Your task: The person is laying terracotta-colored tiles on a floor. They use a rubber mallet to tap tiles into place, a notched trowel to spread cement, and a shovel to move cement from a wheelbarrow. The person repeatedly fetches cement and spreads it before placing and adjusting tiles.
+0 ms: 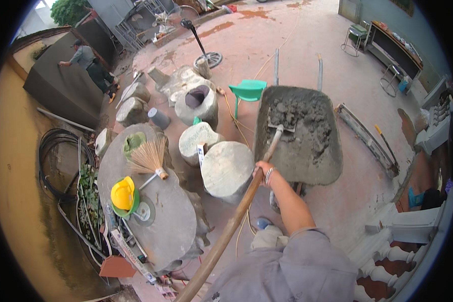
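Observation:
My right hand, with a bracelet at the wrist, is closed around the wooden handle of a shovel. The handle slants from the lower edge up to the wheelbarrow. At its far end the shovel's blade rests in wet grey mortar. This mortar fills mostly the far part of a wheelbarrow, whose two handles point away from me. My left hand is out of the picture, and so is the shovel's rear end.
Left stands a stone table with a yellow helmet, a straw broom and tools. Stone stools and a green plastic chair stand nearby. A co-worker touches the far-left wall. A long metal trough lies right of the wheelbarrow.

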`<control>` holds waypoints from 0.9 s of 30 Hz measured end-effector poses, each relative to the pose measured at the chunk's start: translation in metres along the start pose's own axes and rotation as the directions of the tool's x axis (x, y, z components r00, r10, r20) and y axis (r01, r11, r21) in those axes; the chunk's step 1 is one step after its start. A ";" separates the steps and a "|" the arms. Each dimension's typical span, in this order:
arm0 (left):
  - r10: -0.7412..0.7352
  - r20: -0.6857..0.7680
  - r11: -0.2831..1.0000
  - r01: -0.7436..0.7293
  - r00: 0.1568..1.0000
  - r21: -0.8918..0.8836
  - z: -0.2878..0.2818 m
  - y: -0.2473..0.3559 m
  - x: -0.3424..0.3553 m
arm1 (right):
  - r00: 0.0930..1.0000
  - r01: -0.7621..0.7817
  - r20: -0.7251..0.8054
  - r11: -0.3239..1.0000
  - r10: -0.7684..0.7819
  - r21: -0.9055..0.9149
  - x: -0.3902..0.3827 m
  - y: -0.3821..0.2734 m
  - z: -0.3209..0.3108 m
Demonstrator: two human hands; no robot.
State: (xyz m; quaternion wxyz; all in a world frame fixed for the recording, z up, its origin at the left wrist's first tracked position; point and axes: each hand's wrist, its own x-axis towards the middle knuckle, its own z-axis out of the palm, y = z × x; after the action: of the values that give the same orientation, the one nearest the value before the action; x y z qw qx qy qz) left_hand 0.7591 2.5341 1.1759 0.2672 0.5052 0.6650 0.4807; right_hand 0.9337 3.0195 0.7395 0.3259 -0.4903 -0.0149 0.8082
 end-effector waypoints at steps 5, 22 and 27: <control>-0.082 0.020 0.987 0.084 0.996 -0.134 0.004 -0.017 -0.011 | 0.996 0.073 -0.053 0.996 -0.076 -0.049 0.005 0.005 -0.002; -0.891 -0.012 0.197 0.411 0.454 0.890 0.046 -0.178 -0.151 | 0.947 -0.165 -0.301 0.974 0.112 -0.157 0.058 0.115 -0.092; -0.919 -0.332 -0.120 0.654 0.211 0.747 0.074 -0.207 -0.198 | 0.959 -0.198 -0.256 0.933 0.121 -0.300 0.066 0.128 -0.116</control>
State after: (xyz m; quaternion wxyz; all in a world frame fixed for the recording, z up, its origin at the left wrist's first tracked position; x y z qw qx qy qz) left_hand 0.8045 2.3722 0.9329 0.3472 0.1107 0.9052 -0.2187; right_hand 0.9410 2.9201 0.5833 0.1735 -0.6281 -0.0682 0.7555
